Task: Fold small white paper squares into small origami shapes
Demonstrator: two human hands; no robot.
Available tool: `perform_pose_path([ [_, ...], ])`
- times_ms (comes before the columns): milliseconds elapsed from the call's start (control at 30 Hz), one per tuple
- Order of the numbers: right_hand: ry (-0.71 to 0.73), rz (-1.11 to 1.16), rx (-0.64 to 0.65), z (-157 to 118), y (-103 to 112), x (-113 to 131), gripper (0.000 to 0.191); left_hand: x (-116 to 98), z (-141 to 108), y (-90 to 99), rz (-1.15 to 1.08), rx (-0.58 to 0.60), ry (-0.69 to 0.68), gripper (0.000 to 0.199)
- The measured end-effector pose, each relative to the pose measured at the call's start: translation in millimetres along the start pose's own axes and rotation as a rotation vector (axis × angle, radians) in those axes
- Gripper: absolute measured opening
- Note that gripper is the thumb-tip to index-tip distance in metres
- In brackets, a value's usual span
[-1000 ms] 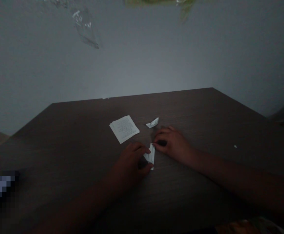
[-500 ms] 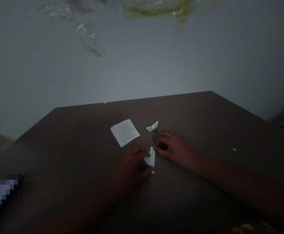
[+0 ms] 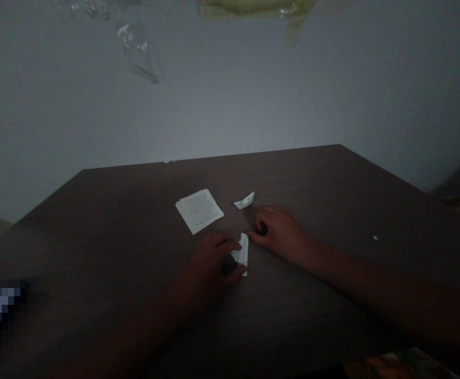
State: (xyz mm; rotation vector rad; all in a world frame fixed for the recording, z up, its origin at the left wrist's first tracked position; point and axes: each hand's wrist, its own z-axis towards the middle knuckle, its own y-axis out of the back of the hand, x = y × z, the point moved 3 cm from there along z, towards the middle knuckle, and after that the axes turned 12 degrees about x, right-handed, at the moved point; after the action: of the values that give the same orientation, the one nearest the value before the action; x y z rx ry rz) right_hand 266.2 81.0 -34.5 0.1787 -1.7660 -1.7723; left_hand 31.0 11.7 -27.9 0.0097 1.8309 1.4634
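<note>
On the dark wood worktop [image 3: 293, 179], seen from the head camera, the left hand [image 3: 209, 263] curves over a folded paper strip [image 3: 241, 255], its fingers across the strip's left edge and its thumb near the lower end, pinning it down. The strip lies lengthwise between both hands. The right hand [image 3: 281, 234] sits half-curled just beside the strip, holding nothing; its forefinger reaches the strip's upper end, though contact is hard to tell. Beyond them lie a small paper stack [image 3: 199, 210], printed and slightly tilted, and a little folded paper boat [image 3: 244, 200], just apart from each other. Clear plastic film [image 3: 135, 47] hangs before the grey wall [image 3: 230, 110].
</note>
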Motion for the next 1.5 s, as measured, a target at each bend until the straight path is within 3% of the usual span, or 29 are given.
perform_pose_path([
  [200,-0.045,-0.007,0.013,5,1,3,0.030,-2,0,1.1,0.028,0.006,-0.003,0.041],
  [433,0.117,0.007,0.092,-1,2,12,0.011,-9,2,3.4,0.068,0.005,0.004,0.042],
  [600,0.191,0.050,0.191,-8,1,18,0.012,-8,1,4.1,0.072,0.036,0.009,0.046],
  [900,0.253,0.111,0.241,-18,4,26,0.011,-14,-2,8.5,0.076,0.083,0.000,0.049],
  [1200,0.357,0.146,0.304,-34,5,40,0.023,-9,1,7.7,0.130,0.185,0.022,0.041],
  [1500,0.409,0.182,0.305,-44,3,47,0.018,-11,-1,8.1,0.124,0.175,0.041,0.049],
])
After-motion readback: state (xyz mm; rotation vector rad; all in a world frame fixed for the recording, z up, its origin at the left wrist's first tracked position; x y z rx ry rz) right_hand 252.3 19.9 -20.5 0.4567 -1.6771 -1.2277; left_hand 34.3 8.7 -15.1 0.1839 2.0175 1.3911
